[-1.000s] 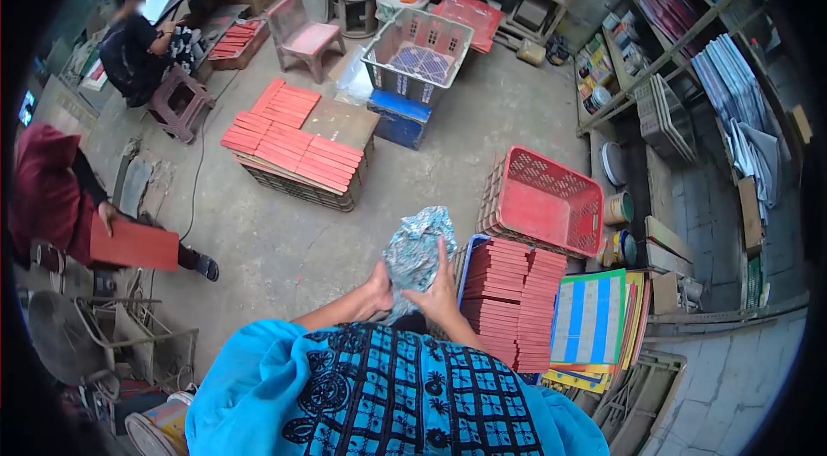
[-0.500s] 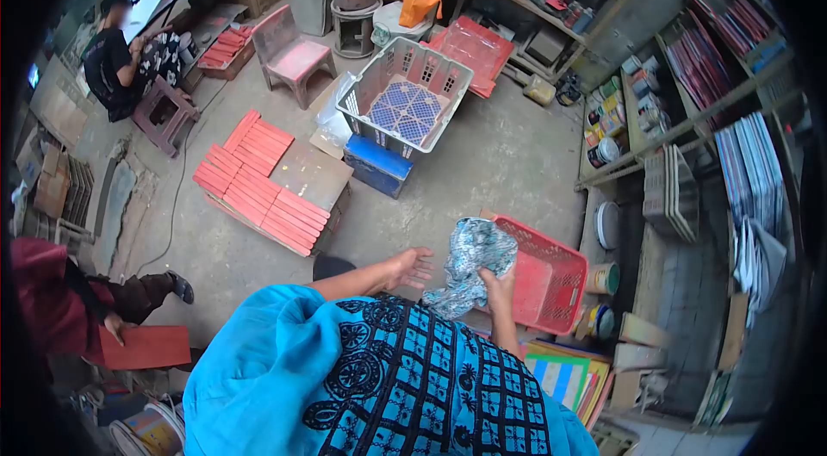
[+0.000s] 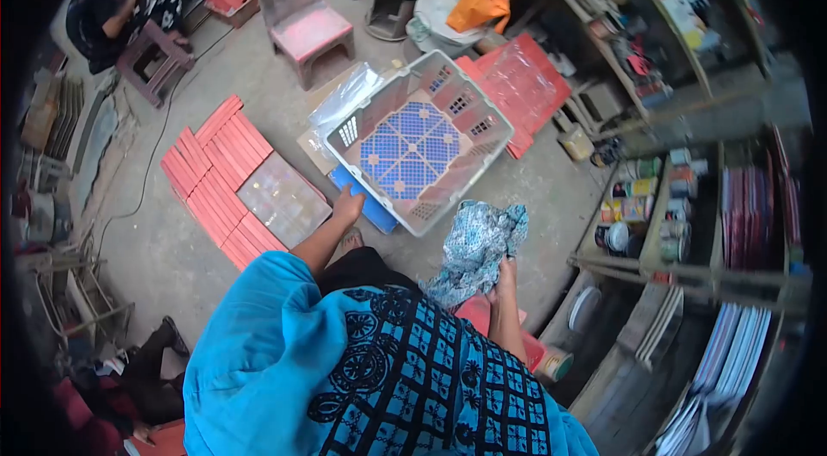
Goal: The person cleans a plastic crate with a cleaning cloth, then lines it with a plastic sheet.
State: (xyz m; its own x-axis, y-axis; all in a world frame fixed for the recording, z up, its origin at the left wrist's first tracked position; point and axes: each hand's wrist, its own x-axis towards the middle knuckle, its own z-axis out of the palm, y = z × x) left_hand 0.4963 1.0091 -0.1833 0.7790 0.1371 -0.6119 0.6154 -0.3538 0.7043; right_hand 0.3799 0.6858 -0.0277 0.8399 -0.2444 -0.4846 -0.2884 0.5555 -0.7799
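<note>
My right hand (image 3: 506, 273) is closed on a crumpled patterned cloth (image 3: 481, 241), white and blue-green, which hangs in front of me. My left hand (image 3: 348, 205) is stretched forward, empty, its fingers partly apart, over the near edge of a blue box (image 3: 366, 201). Tilted on that box stands a large grey plastic crate (image 3: 478, 173) with a blue lattice bottom. Left of my hand, rows of red-painted strips (image 3: 220, 189) lie on a low board (image 3: 280, 194).
A pink-stained plastic chair (image 3: 306, 21) stands ahead. Red panels (image 3: 521, 86) lie behind the crate. Shelves with paint cans (image 3: 627, 210) line the right side. A seated person (image 3: 95, 17) is at far left, another person (image 3: 129, 396) at lower left. The red basket (image 3: 474, 311) is partly hidden.
My left hand has moved forward and left to the blue box. The view has turned and come closer to the crate. The cloth stays in my right hand; the red basket has dropped mostly out of sight.
</note>
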